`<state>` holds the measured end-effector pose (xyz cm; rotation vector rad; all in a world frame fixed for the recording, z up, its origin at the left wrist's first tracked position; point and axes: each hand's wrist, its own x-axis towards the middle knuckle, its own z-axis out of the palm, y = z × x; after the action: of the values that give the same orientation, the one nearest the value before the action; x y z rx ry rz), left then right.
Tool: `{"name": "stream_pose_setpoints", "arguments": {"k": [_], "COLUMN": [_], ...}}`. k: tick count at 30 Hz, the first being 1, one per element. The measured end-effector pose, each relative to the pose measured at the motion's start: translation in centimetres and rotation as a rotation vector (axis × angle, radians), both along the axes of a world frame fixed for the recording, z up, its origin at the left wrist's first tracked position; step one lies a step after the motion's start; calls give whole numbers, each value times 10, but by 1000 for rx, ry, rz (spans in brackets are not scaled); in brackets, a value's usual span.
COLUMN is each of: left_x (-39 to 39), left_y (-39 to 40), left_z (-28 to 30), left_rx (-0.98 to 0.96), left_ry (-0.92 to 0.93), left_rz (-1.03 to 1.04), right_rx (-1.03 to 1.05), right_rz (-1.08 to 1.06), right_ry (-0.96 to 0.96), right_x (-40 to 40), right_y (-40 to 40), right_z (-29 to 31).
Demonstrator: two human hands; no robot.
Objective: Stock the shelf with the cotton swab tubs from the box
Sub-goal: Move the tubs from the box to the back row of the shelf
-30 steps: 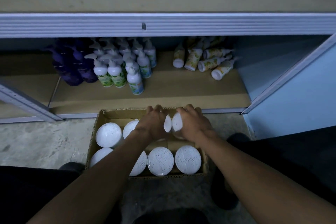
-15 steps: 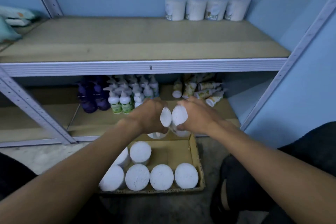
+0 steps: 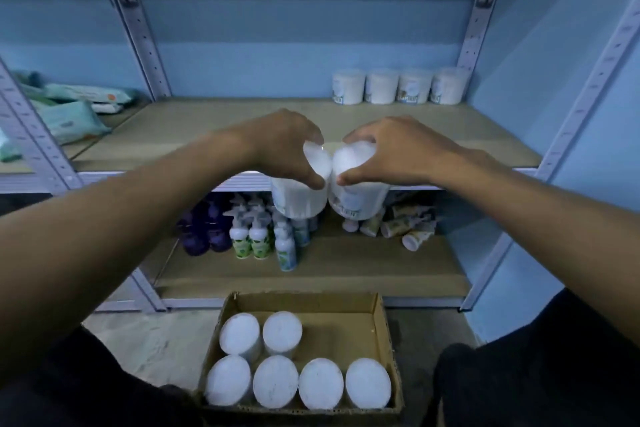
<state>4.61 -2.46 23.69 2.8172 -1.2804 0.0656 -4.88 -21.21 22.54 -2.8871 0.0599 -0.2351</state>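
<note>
My left hand (image 3: 280, 146) grips a white cotton swab tub (image 3: 298, 199) by its lid. My right hand (image 3: 398, 149) holds a second tub (image 3: 358, 199) the same way. Both tubs hang side by side, touching, in front of the edge of the middle shelf (image 3: 221, 121). Several more tubs (image 3: 398, 87) stand in a row at the shelf's back right. Below, the open cardboard box (image 3: 384, 329) on the floor holds several tubs (image 3: 277, 381), with its right rear part bare.
Wipe packs (image 3: 69, 114) lie on the adjoining shelf at the left. The lower shelf carries purple bottles (image 3: 204, 236), white pump bottles (image 3: 249, 232) and tubes lying down (image 3: 405, 225). Metal uprights (image 3: 138, 28) frame the bay; a blue wall stands at the right.
Both hands have lifted the two tubs out of the box and up to the middle shelf's edge. My view has tilted up, showing the shelf and its row of tubs.
</note>
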Motion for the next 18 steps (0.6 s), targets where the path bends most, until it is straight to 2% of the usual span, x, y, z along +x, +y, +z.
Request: {"name": "stream_pose_setpoints", "arguments": {"k": [8, 18], "left_x": [35, 83], "left_y": [-9, -22], "left_z": [44, 38], "left_rx": [24, 36], "left_ry": [-23, 62], "left_rz": [86, 123], "right_rx": [-15, -41], "right_rz": [-69, -100], "right_ry": [-34, 38], "right_x": [49, 97], "right_y": [-3, -3], "right_z": [40, 38]}}
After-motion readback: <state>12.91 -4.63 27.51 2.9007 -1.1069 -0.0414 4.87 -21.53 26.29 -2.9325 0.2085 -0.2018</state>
